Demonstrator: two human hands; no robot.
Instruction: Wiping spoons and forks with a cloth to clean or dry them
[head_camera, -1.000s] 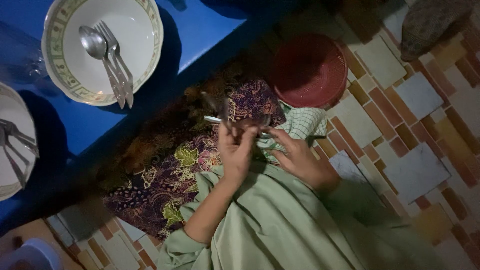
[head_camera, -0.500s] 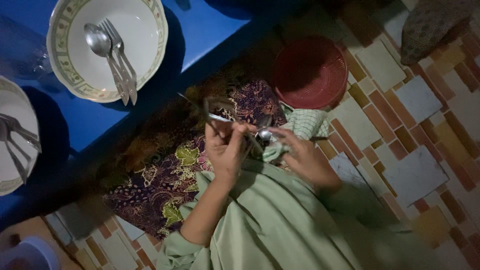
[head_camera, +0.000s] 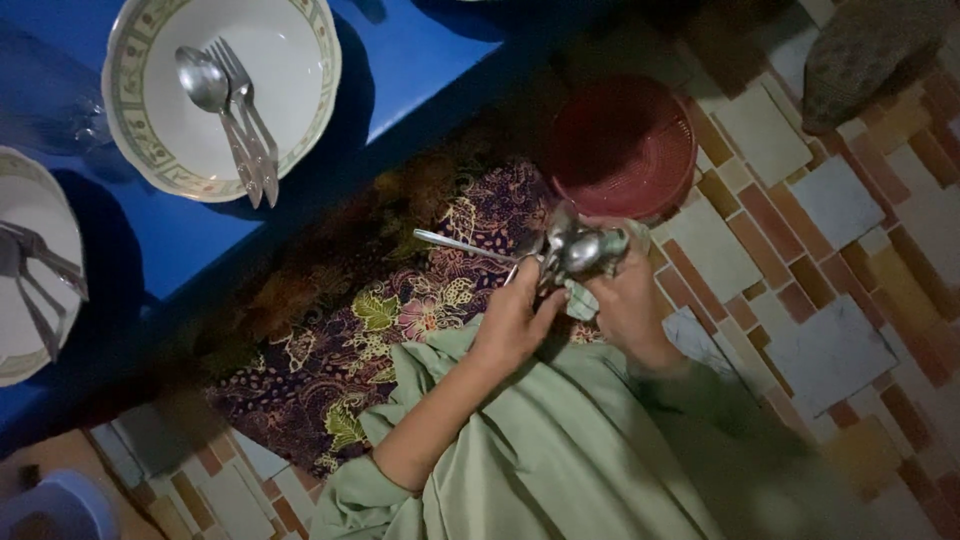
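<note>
Far-left plate (head_camera: 30, 300): on the blue counter (head_camera: 420, 60), cut by the frame edge, cutlery lying across it.
Patterned plate (head_camera: 150, 130): on the same counter, a spoon and fork (head_camera: 235, 110) side by side in its well, apparently laid there as a pair.
Left hand (head_camera: 515, 325): fingers closed round the bunched spoons (head_camera: 570, 250) near their bowls; one handle juts out leftward, likely so the bundle can be steadied.
Right hand (head_camera: 625, 305): closed on the checked cloth (head_camera: 580, 298), pressed against the spoon bowls, seemingly to rub them.
Spoons' place: over the lap, between both hands, above the floral fabric (head_camera: 380, 310).
Red basket (head_camera: 620, 140): upside down on the floor, just beyond the hands.
Floor (head_camera: 830, 230): tiles in tan, brown and pale grey; the room is dim.
</note>
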